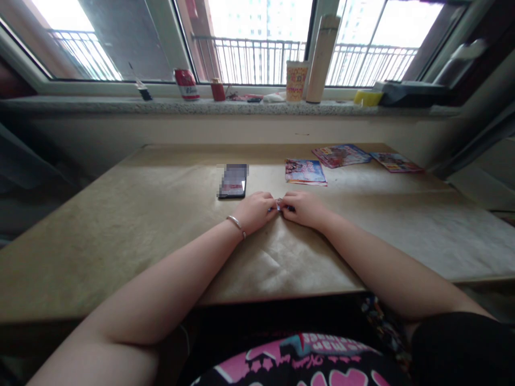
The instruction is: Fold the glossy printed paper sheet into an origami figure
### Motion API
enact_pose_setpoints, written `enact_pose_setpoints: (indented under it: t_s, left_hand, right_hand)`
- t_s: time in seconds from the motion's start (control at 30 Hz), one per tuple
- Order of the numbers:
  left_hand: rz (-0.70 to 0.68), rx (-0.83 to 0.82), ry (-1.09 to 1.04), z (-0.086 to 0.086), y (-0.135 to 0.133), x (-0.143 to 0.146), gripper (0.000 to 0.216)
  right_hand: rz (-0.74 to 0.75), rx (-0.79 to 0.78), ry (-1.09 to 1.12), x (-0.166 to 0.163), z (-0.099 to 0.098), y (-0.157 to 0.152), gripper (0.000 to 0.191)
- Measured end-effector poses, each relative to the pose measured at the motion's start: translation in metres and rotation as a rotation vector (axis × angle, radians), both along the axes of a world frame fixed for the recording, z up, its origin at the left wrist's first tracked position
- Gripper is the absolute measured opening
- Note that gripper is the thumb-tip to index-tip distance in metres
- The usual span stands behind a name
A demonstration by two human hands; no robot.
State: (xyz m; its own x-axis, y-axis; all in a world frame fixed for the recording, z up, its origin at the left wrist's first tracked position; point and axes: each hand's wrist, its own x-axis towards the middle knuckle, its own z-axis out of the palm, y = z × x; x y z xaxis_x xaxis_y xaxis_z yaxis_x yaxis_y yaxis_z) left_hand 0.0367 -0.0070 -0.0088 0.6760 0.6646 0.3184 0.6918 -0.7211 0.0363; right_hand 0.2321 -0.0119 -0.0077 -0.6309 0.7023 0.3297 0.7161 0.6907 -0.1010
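Both of my hands meet over the middle of the table (132, 214). Between their fingertips is a small shiny piece (278, 205), silvery with some blue and dark parts, too small and too covered to name. My left hand (256, 212), with a silver bangle (234, 221) at the wrist, pinches its left side. Fingers curled, my right hand (304, 209) grips the right side. Just beyond my left hand lies a smartphone (234, 181), its screen partly blurred. A colourful printed packet (306, 172) rests flat beyond my right hand.
More printed packets (341, 155) lie at the table's back right, one (396, 162) near its edge. On the windowsill (241, 109) stand a red-and-white can (187, 84), a red bottle (218, 90), a patterned cup (296, 81), a tall flask (322, 60) and a yellow item (368, 97).
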Motion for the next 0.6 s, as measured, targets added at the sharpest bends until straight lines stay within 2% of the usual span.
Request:
enact_pose_setpoints:
  t_s: [0.17, 0.37, 0.6]
  left_hand:
    - [0.032, -0.043, -0.024, 0.001, 0.002, 0.001, 0.018]
    - [0.025, -0.062, -0.048, 0.002, 0.002, -0.001, 0.017]
    - [-0.015, -0.015, -0.011, 0.003, 0.000, -0.004, 0.019]
  right_hand:
    - [-0.009, -0.079, 0.103, 0.001, -0.003, 0.002, 0.017]
    - [-0.092, -0.253, 0.238, 0.000, -0.011, 0.010, 0.018]
    - [-0.108, -0.266, 0.195, 0.003, -0.009, 0.012, 0.020]
